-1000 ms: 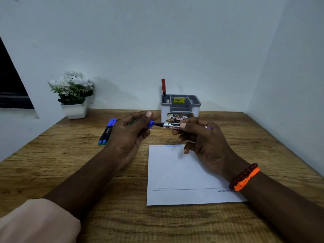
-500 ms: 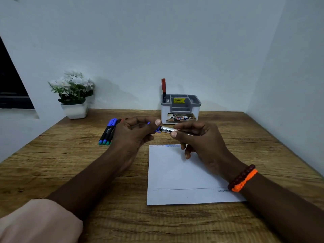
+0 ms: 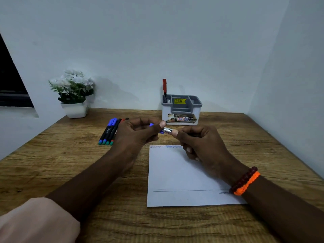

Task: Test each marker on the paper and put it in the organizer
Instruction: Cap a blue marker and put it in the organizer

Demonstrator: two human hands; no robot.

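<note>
My right hand (image 3: 198, 142) grips the barrel of a blue marker (image 3: 167, 131) above the top edge of the white paper (image 3: 180, 178). My left hand (image 3: 138, 133) pinches the marker's blue cap (image 3: 151, 124), which sits against the marker's tip end. Two short scribbles, one dark and one blue, mark the paper's top edge. The grey and white organizer (image 3: 181, 109) stands behind the hands with one red-capped marker (image 3: 164, 88) upright in its left slot. Several capped markers (image 3: 109, 132) lie side by side on the table left of my left hand.
A white pot of white flowers (image 3: 74, 95) stands at the table's back left corner. Walls close the wooden table (image 3: 52, 163) in at the back and right. A dark window opening is at the far left.
The uncapped black tip showed a second ago. My hands have since come together, and the cap now covers the tip between my fingers.
</note>
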